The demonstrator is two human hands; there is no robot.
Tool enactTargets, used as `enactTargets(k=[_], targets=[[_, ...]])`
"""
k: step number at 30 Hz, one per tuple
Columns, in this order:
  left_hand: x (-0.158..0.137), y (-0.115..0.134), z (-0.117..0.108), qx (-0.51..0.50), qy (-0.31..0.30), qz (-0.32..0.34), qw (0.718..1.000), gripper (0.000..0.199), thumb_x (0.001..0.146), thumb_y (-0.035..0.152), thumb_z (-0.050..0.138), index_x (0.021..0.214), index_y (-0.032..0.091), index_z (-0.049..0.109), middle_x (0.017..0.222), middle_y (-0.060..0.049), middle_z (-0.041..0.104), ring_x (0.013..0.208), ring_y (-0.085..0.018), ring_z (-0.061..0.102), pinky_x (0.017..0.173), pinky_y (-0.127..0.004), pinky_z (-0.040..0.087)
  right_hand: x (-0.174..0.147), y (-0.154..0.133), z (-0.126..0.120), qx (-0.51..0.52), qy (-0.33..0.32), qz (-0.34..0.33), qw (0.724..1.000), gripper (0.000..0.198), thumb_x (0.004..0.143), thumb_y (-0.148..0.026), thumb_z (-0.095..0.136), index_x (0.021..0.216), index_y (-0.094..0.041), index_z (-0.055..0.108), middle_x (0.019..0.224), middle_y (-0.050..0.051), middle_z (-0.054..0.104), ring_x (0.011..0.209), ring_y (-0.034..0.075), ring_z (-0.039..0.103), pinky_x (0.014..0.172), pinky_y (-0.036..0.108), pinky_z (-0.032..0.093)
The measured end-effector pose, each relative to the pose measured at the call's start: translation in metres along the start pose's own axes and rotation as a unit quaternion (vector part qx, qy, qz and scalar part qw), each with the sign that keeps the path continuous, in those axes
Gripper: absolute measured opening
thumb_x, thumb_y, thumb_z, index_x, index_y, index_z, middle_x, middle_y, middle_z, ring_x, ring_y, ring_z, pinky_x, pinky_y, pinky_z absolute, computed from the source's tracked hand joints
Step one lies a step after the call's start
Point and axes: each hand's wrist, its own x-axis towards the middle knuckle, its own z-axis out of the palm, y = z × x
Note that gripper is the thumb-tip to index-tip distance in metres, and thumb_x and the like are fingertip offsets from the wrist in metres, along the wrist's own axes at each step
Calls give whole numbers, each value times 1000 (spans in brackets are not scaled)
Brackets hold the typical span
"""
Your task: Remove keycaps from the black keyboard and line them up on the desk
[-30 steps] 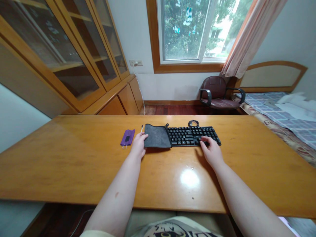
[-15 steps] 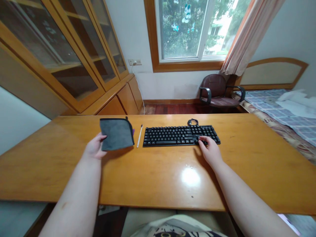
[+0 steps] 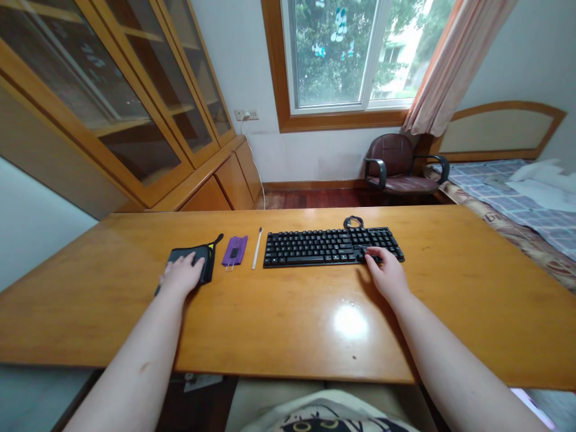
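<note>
A grey cloth (image 3: pixel 207 270) with black edging and a small black loop lies folded at the left of the desk. On top of it rests my left hand (image 3: pixel 182 273), fingers spread and covering much of it. My right hand (image 3: pixel 387 273) is at the right part of a black keyboard (image 3: pixel 310 248), its thumb and fingers pinched together near the arrow keys. Whatever is between those fingertips is too small to make out. Between cloth and keyboard are a flat purple item (image 3: pixel 240 245) with a small black piece and thin wire prongs on it, and a white toothbrush-like stick (image 3: pixel 257 249).
The keyboard's coiled cable (image 3: pixel 353 222) sits behind it. All this is on a glossy wooden desk (image 3: pixel 279 324). Beyond are a glass-doored cabinet (image 3: pixel 180 162), a maroon armchair (image 3: pixel 396 162) and a bed (image 3: pixel 490 186) at the right.
My left hand has brought the cloth down and left onto the desk and now lies over it, uncovering the purple item. My right hand stays at the keyboard.
</note>
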Motion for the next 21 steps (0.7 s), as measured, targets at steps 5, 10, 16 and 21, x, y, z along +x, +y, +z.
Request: enactTargets(k=[5,10,16,21], targets=[[5,33,18,34,-67,-1,997,68,83,58,27,143,25,24,151,-12,15,136,-37,13,104,-60,13,-1,-1,0,2,-11,4,1000,28,82,-39,50,99,-19,60,97,9,65,91,24,59,78,39,47],[23,46,17,35,-80,40,995,62,87,54,23,143,27,21,151,-10,12,137,-34,10,105,-58,11,1,-4,-2,4,-10,7,1000,28,82,-39,50,99,-19,60,97,9,66,91,23,59,77,38,47],[-16,97,0,15,120,114,986,53,86,45,35,131,20,46,138,-15,42,125,-32,38,101,-47,32,2,-1,0,5,-10,-2,1000,30,82,-39,49,99,-18,60,96,9,66,91,24,59,79,40,46],[-47,145,8,56,-16,125,990,40,82,38,45,103,10,64,100,-18,64,92,-30,60,80,-37,47,2,3,0,4,-14,-5,1000,29,82,-38,49,100,-18,60,96,9,66,91,23,59,80,39,46]])
